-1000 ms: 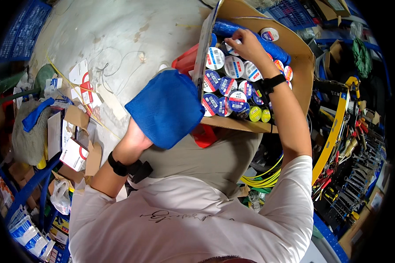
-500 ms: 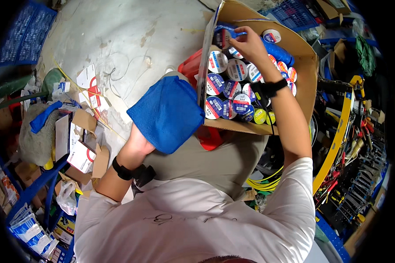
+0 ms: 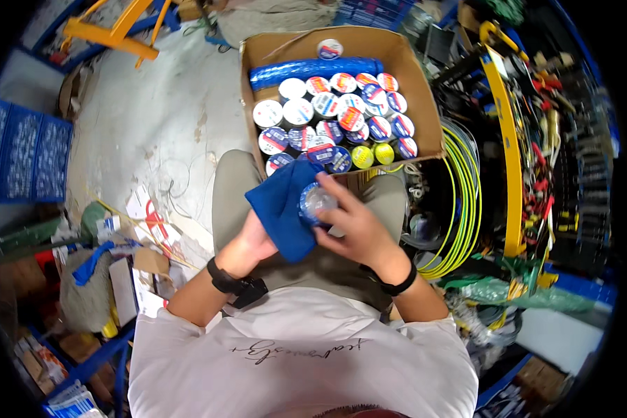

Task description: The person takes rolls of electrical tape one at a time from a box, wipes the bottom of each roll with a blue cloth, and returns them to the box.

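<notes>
On the near side of the cardboard box (image 3: pixel 425 115), the left hand (image 3: pixel 256 240) gripped a blue cloth (image 3: pixel 279 198), and the right hand (image 3: pixel 359 230) closed around a round, blue-rimmed roll (image 3: pixel 318 202) against it. Inside the box, 2 yellow-topped rolls (image 3: pixel 362 157) stood nearest; a long blue tube (image 3: pixel 317 70) lay along its far side.

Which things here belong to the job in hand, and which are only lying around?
Likely in the job:
blue cloth over the left hand
round blue-rimmed roll in the right hand
open brown cardboard box of round rolls

Just lying about:
coiled yellow cable
long yellow bar
narrow blue strip
</notes>
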{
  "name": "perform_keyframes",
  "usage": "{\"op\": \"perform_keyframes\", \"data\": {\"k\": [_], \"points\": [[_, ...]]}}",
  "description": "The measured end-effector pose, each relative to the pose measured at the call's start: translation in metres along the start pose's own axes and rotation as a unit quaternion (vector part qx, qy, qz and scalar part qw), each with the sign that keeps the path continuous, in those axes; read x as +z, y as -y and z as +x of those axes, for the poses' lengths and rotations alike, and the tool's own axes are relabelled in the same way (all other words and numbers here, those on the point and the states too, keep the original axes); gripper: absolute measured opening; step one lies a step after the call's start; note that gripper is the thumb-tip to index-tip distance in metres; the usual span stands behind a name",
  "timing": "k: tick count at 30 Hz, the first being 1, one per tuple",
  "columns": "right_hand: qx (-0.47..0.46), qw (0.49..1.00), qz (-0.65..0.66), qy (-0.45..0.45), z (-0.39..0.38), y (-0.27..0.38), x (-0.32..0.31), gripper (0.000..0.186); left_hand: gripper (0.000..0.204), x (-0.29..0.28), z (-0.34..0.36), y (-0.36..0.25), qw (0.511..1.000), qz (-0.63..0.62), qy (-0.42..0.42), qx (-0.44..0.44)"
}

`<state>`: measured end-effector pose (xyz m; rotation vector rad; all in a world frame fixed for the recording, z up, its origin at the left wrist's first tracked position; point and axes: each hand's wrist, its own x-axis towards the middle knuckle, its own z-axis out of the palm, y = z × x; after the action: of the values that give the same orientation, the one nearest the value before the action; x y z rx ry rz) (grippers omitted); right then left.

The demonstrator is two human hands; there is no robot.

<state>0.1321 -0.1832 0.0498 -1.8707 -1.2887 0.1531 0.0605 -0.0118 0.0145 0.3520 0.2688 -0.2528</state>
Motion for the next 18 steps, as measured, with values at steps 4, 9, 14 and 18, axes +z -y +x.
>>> {"op": "perform_keyframes", "data": {"k": [4,9,14,18], "points": [[0.024,0.999,-0.024,-0.018,-0.018,0.015,0.007,0.032,0.048,0.011,-0.003,0.009,0.999,0.032,-0.006,-0.027],[0.121,0.983,-0.024,-0.139,-0.032,0.019,0.002,0.050,0.046,0.023,-0.004,0.026,0.996,0.091,0.009,-0.022],[0.180,0.968,-0.018,-0.174,-0.034,0.025,-0.003,0.061,0.045,0.019,-0.010,0.035,0.993,0.107,-0.018,-0.040],[0.100,0.989,-0.016,-0.106,-0.034,0.036,0.006,0.067,0.046,0.011,-0.013,0.033,0.991,0.129,-0.024,-0.033]]}}
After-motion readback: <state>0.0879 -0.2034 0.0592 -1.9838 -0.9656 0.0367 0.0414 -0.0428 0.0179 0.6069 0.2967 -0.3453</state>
